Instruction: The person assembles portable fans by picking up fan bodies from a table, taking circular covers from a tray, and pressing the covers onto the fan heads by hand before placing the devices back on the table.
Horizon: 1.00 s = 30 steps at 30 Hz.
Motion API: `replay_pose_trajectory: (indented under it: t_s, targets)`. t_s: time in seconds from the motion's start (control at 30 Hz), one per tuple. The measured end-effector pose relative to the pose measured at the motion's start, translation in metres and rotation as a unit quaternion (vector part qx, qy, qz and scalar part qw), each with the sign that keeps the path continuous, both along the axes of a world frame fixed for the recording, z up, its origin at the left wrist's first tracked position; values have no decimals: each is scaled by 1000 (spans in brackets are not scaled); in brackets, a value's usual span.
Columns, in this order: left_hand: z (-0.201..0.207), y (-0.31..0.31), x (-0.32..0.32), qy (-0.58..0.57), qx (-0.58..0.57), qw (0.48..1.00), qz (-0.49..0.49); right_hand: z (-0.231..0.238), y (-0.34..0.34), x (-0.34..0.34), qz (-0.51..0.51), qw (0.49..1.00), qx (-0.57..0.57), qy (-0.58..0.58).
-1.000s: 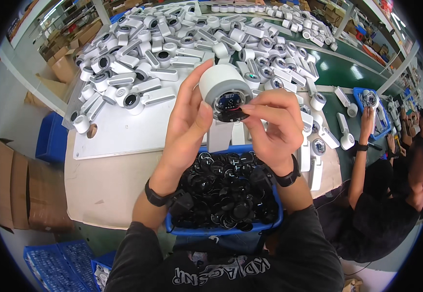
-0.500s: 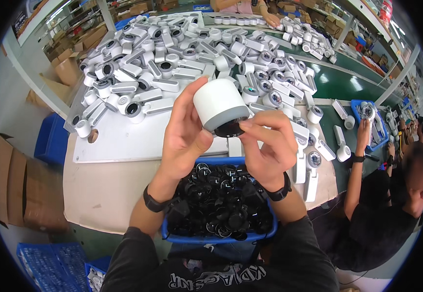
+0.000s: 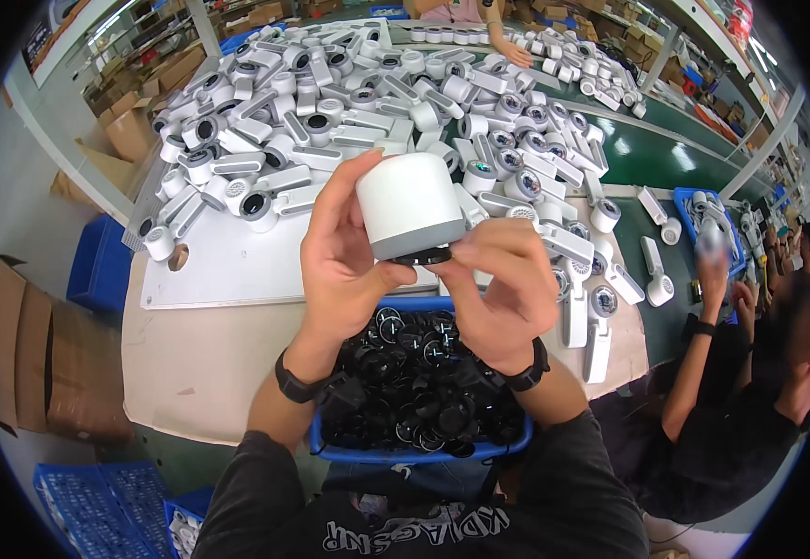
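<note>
Left hand [image 3: 338, 265], fingers curled round white cylindrical device head [image 3: 409, 197]; right hand [image 3: 501, 300], fingertips pinching black disc [image 3: 422, 255] at grey rim [image 3: 419, 239].

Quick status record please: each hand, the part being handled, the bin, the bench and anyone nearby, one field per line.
Left hand: around the white cylindrical head with grey rim
Right hand: pinching a black round cover
Cover position: at the head's grey-rimmed lower end; seating cannot be told
Blue bin: below the hands, holding many black round covers
Bench: heap of white handled devices beyond the hands, partly on a white board
Others: dark-shirted person at right; another's hand beyond the heap
</note>
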<state>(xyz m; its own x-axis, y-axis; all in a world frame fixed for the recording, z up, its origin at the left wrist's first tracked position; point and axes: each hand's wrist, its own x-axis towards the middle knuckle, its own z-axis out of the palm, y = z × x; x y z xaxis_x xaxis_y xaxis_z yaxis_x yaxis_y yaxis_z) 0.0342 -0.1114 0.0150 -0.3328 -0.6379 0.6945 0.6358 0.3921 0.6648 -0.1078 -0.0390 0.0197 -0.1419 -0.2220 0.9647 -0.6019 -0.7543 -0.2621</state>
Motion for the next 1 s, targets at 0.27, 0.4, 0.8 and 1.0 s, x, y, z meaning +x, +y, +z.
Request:
replay_pose_trajectory:
  t_s: [0.27, 0.4, 0.8, 1.0]
  targets:
    - [-1, 2, 3, 15, 17, 999, -29, 1, 4, -11, 59, 991, 117, -27]
    - [-1, 4, 4, 21, -26, 999, -24, 1, -4, -10, 71, 987, 139, -24]
    - [5, 18, 3, -74, -72, 993, 60, -6, -4, 2, 161, 976, 147, 5]
    - [8, 19, 1, -88, -30, 995, 41, -4, -5, -1, 126, 980, 151, 11]
